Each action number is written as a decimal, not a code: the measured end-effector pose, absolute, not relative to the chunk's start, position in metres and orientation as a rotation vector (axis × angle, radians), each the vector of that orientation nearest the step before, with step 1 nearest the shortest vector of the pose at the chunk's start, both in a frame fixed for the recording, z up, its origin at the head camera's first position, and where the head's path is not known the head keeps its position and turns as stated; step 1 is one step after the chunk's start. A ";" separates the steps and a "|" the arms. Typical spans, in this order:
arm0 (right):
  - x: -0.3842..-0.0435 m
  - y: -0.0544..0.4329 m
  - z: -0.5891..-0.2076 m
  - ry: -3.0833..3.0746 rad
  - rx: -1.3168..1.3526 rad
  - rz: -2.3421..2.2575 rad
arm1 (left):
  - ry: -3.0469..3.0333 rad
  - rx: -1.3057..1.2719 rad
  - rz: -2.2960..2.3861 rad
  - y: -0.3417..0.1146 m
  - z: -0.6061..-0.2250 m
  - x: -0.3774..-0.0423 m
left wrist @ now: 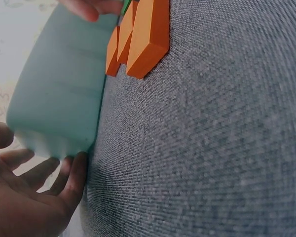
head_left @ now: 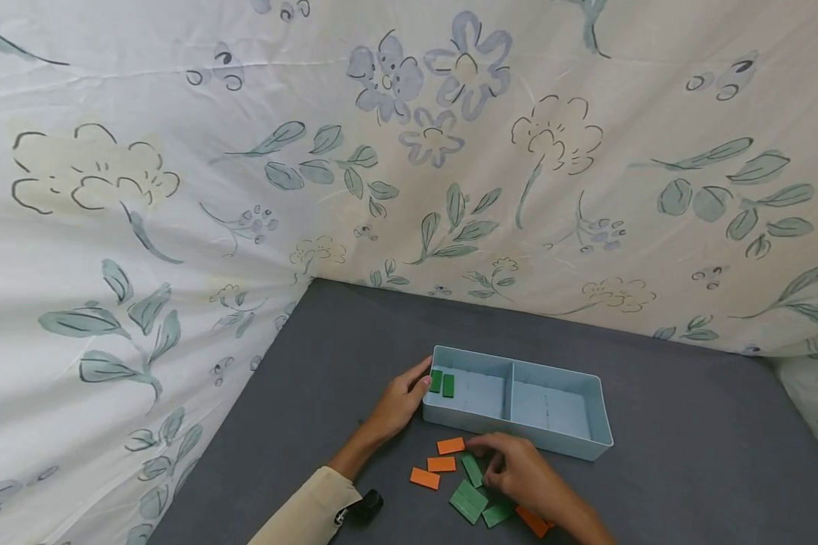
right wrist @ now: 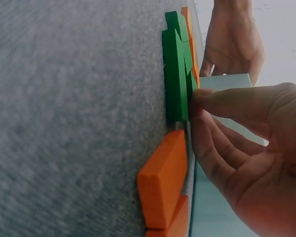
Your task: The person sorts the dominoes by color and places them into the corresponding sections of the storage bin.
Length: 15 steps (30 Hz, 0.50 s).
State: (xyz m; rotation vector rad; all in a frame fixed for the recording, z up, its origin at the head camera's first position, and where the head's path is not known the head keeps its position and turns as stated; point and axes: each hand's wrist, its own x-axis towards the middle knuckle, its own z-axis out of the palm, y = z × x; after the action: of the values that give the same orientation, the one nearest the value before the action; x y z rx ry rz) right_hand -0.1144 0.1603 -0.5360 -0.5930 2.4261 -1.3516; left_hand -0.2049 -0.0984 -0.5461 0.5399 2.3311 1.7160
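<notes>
A light blue box with one divider stands on the dark cloth. At its left end my left hand holds on, thumb at the rim; its fingers lie against the end wall in the left wrist view. In front of the box my right hand has thumb and fingertips at a small green block, pinching it close over the cloth. More green blocks lie just below that hand. Inside the left compartment, two green blocks lie side by side.
Several orange blocks lie left of the right hand, and more orange ones show partly under its wrist. A black object is by the left sleeve. Flower-patterned cloth hangs behind and at the sides.
</notes>
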 end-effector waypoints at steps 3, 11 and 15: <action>-0.114 0.160 -0.536 2.454 -0.631 -1.301 | 2.334 0.540 1.719 -0.099 -0.545 -0.205; -0.115 0.155 -0.536 2.489 -0.725 -1.211 | 2.319 0.562 1.730 -0.101 -0.543 -0.204; -0.114 0.154 -0.536 2.485 -0.720 -1.203 | 2.314 0.573 1.728 -0.102 -0.543 -0.203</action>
State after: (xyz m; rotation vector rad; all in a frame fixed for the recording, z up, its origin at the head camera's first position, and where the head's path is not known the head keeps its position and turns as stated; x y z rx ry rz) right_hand -0.1144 0.1542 -0.5361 -0.7195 2.4852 -1.2032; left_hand -0.2035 -0.1018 -0.5427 0.5733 2.3138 1.7277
